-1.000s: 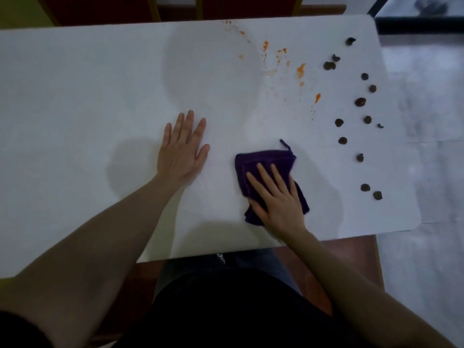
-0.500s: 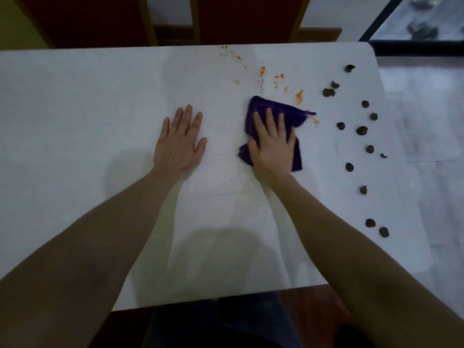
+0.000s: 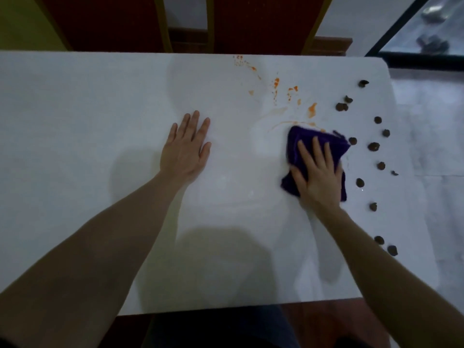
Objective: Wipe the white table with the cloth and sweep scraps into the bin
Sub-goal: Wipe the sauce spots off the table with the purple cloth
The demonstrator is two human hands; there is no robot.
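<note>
A folded purple cloth [image 3: 303, 139] lies on the white table [image 3: 100, 116], right of centre. My right hand [image 3: 317, 172] presses flat on it with straight, spread fingers. Just beyond the cloth are orange stains [image 3: 312, 110], partly smeared into a thin streak. Several dark brown scraps [image 3: 373, 146] are scattered in a line along the table's right side, the nearest one touching the cloth's far right corner. My left hand [image 3: 187, 146] rests flat on the bare table to the left. No bin shows in the head view.
Red chair backs [image 3: 261, 21] with wooden frames stand behind the table's far edge. A pale floor [image 3: 437, 136] lies off the table's right edge. My dark-clothed lap [image 3: 221, 330] is at the near edge.
My right hand slid the cloth away from me into the orange stains, then right and slightly back, leaving a smeared streak. The left hand stayed flat in place.
</note>
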